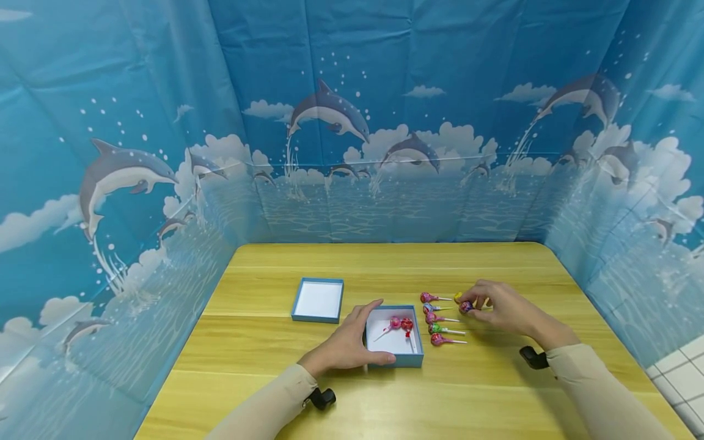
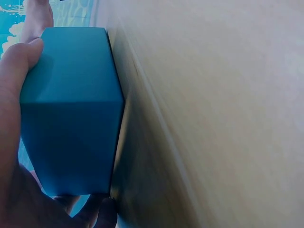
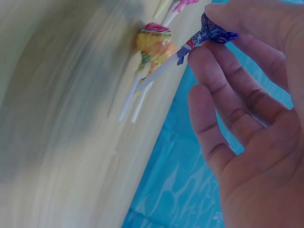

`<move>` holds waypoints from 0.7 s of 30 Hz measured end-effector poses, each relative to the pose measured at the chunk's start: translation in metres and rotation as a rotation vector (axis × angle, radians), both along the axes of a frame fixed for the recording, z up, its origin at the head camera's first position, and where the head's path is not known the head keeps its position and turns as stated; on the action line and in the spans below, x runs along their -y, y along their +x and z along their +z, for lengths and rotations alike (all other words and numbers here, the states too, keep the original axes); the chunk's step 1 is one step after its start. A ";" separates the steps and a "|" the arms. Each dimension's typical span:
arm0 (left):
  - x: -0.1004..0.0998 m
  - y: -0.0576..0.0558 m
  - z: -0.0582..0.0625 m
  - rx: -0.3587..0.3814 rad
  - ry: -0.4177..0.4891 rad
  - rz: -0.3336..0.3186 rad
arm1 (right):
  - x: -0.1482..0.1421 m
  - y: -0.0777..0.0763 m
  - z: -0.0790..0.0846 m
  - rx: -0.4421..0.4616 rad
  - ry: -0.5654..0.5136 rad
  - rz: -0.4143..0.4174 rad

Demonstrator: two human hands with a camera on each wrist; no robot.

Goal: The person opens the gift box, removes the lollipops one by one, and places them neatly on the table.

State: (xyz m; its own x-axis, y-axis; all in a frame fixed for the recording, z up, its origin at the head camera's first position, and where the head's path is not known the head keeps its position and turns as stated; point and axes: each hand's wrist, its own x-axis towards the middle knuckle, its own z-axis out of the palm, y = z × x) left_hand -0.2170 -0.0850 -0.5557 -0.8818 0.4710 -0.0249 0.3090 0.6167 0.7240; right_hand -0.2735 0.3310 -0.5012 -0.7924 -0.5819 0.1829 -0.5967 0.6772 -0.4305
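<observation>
My left hand (image 1: 346,343) holds an open blue box (image 1: 398,359) with a white inside; its thumb lies along the near wall and its fingers reach round the far side. The left wrist view shows the blue outer walls of the box (image 2: 71,142) between thumb and fingers. Inside it lie a pink lollipop (image 1: 395,322) and a red lollipop (image 1: 407,324). To the right, my right hand (image 1: 508,313) pinches a purple lollipop (image 3: 216,33) between thumb and fingertips, its white stick pointing away from the palm. Beside it on the table is a yellow lollipop (image 3: 156,43).
Several wrapped lollipops lie in a column right of the box, among them a green one (image 1: 436,329) and a red-pink one (image 1: 438,339), sticks pointing right. A shallow blue-rimmed lid (image 1: 316,319) lies left of the box on the wooden table (image 1: 264,366). Dolphin-print curtains (image 1: 352,208) surround the table.
</observation>
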 end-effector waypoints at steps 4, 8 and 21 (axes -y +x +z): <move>0.000 0.000 0.000 0.001 0.000 0.002 | -0.005 0.000 -0.003 -0.001 0.015 -0.011; 0.000 0.000 -0.001 -0.003 0.002 0.002 | -0.009 0.001 -0.007 0.009 0.022 -0.020; 0.001 0.000 -0.001 -0.002 0.005 -0.010 | -0.012 0.000 -0.018 0.120 0.012 -0.079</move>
